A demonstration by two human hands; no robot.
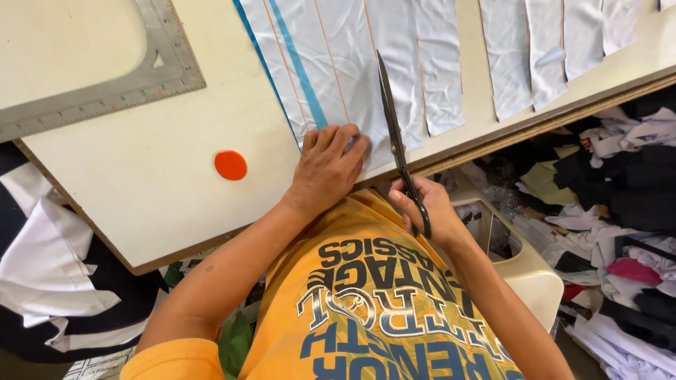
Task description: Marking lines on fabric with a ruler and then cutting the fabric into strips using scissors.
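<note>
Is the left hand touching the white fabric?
Touching. The head view shows the left hand pressed flat on the white fabric, beside the scissors.

I see no package, sign or screen. One flat, round orange disc [231, 165] lies on the pale table [141, 183], left of the fingers [331, 139] of my left hand [325, 170]; sticker or not, I cannot tell.

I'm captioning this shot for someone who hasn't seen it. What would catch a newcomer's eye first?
Long black scissors in the right hand cut up a sheet of pale fabric at the table edge, while the left hand presses the cloth flat. An orange disc lies left of that hand, with a metal ruler at upper left.
</note>
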